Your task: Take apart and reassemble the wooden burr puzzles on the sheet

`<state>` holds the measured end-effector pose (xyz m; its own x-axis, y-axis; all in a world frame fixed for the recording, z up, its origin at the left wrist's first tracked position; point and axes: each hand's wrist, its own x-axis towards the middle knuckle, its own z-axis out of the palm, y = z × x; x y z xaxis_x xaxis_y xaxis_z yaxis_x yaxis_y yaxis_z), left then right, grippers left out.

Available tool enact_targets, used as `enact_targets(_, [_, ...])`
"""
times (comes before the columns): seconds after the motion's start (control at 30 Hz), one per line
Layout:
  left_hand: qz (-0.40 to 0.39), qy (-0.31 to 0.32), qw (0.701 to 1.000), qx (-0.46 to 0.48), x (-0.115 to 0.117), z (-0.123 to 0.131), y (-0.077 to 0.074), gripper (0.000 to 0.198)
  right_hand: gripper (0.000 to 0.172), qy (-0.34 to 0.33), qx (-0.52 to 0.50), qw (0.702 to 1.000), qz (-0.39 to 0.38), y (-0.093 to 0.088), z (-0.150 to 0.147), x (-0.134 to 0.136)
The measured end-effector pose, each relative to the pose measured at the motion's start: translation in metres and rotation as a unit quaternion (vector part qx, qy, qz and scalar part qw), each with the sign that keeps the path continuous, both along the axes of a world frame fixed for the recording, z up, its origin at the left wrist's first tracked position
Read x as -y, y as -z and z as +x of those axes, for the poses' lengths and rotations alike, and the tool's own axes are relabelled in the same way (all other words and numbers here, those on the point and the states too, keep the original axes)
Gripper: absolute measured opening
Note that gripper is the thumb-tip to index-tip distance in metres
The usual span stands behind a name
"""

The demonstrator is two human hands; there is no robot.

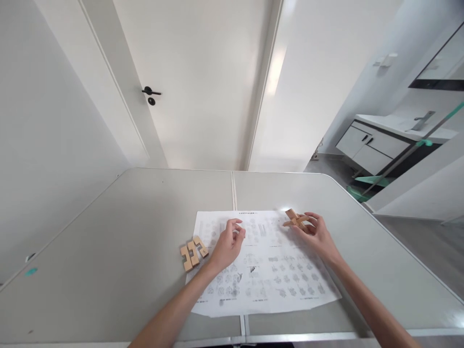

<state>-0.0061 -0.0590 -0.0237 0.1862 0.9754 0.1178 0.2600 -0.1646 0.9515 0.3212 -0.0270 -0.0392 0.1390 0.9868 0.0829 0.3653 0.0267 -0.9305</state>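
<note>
My right hand (314,233) grips a few interlocked wooden puzzle pieces (296,220), joined crosswise, above the right part of a printed instruction sheet (261,300). Over the middle of that sheet, my left hand (229,242) hovers with bent fingers, thumb and fingertips apart and nothing between them. Left of it lie three loose notched wooden pieces (193,253) in a row, partly on the sheet's left edge. The sheet carries rows of small diagrams, too faint to read.
The light grey folding table (152,208) has a seam down its middle. Behind its far edge stands a white door (203,87) with a black handle (151,91). A sink cabinet (377,142) is off to the right.
</note>
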Motion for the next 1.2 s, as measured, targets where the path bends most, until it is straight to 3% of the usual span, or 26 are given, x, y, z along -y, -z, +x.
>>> enact_targets(0.13, [0.009,0.005,1.000,-0.012,0.000,0.000,0.000,0.029,0.084,-0.014,0.016,1.000,0.009,0.004,0.018,-0.006])
enact_targets(0.37, [0.018,0.008,0.999,-0.034,-0.002,-0.003,0.002,0.031,0.094,-0.047,0.022,0.999,0.014,0.004,0.023,-0.012])
enact_targets(0.47, [0.020,0.008,0.999,-0.043,-0.004,-0.004,0.003,0.031,0.086,-0.014,0.029,0.999,0.043,0.000,0.021,0.011])
enact_targets(0.63, [0.025,0.019,0.997,-0.067,-0.002,-0.003,-0.005,0.028,0.054,0.105,0.127,0.977,0.133,-0.008,0.004,0.076])
enact_targets(0.77, [0.030,0.056,0.992,-0.105,0.013,-0.008,-0.029,0.027,0.036,0.012,0.094,0.994,0.059,-0.012,-0.016,0.117])
enact_targets(0.9, [0.166,0.078,0.948,-0.262,0.033,-0.035,-0.051,0.024,0.029,-0.045,0.044,0.997,0.043,-0.009,-0.027,0.132])
enact_targets(1.0, [0.248,0.018,0.908,-0.337,0.044,-0.070,-0.055,0.018,0.034,-0.031,0.004,0.999,0.021,-0.005,-0.030,0.135])
enact_targets(1.07, [0.257,-0.034,0.890,-0.375,0.051,-0.093,-0.052,0.025,0.037,-0.013,-0.017,1.000,0.015,-0.004,-0.033,0.138])
enact_targets(1.2, [0.213,-0.097,0.873,-0.429,0.062,-0.123,-0.037,0.059,0.034,0.012,-0.020,0.999,0.025,-0.008,-0.045,0.147])
